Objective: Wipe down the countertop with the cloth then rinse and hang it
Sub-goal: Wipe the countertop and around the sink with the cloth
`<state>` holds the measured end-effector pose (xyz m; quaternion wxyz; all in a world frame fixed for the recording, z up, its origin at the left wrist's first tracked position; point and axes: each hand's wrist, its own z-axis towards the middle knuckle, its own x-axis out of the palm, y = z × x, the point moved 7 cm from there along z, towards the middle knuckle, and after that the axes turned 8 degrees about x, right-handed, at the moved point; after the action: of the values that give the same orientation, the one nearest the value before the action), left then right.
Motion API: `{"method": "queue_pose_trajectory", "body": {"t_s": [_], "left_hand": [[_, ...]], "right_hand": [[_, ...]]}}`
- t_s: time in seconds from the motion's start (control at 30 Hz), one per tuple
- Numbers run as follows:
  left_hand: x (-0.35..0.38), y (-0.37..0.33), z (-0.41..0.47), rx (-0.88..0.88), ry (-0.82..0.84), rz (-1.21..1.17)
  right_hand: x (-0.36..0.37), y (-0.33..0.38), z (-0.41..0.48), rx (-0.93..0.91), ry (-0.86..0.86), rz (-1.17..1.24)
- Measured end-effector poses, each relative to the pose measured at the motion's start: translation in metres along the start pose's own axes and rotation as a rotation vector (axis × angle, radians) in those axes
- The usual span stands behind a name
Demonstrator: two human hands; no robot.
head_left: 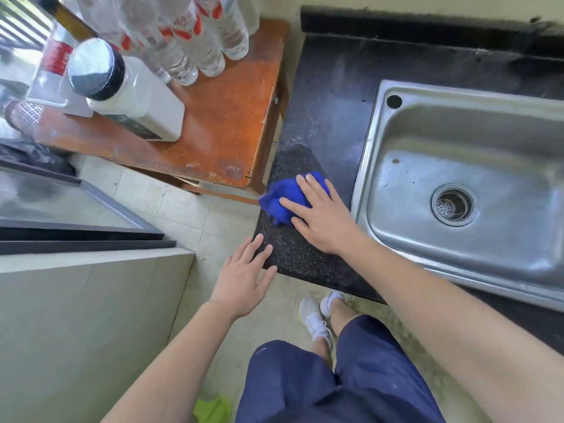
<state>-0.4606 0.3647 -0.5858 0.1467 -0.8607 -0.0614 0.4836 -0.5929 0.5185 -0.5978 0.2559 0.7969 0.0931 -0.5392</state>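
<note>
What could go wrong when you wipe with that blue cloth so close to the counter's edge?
1. The blue cloth under the right hand reaches the left edge of the countertop. One more push that way could drop it, or the dirt, onto the floor.
2. The cloth is bunched up, so it may miss the pale specks farther back on the countertop.

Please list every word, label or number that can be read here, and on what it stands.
No text can be read.
Clear bottles: red labels, blurred, unreadable.
White jug: dark label, too small and blurred.
</note>
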Motion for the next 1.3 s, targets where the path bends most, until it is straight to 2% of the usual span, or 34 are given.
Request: {"method": "queue_pose_trajectory", "body": {"t_s": [0.13,0.4,0.5,0.63,0.7,0.87,1.17,1.3], "left_hand": [[0.006,-0.001,-0.003,-0.018,0.054,-0.02],[-0.001,-0.013,-0.001,-0.125,0.067,-0.025],[-0.007,-0.017,0.0,-0.142,0.039,-0.029],[-0.024,-0.015,0.007,-0.125,-0.077,-0.044],[-0.036,-0.008,0.015,-0.128,-0.178,-0.028],[-0.071,0.003,0.063,-0.102,-0.242,0.042],[-0.118,0.026,0.152,-0.013,-0.16,0.153],[-0.114,0.036,0.151,0.068,-0.074,0.242]], "right_hand": [[0.018,-0.022,-0.049,-0.078,0.0,0.004],[-0.004,0.029,0.051,-0.138,0.077,-0.059],[-0.008,0.042,0.063,-0.09,0.084,-0.073],[0.0,0.023,0.022,-0.07,0.058,-0.065],[0.002,0.001,-0.01,-0.037,0.031,-0.025],[-0.001,-0.027,-0.059,0.032,-0.001,-0.08],[-0.004,-0.024,-0.025,0.427,-0.057,0.014],[-0.028,-0.031,0.043,0.446,-0.046,0.008]]}}
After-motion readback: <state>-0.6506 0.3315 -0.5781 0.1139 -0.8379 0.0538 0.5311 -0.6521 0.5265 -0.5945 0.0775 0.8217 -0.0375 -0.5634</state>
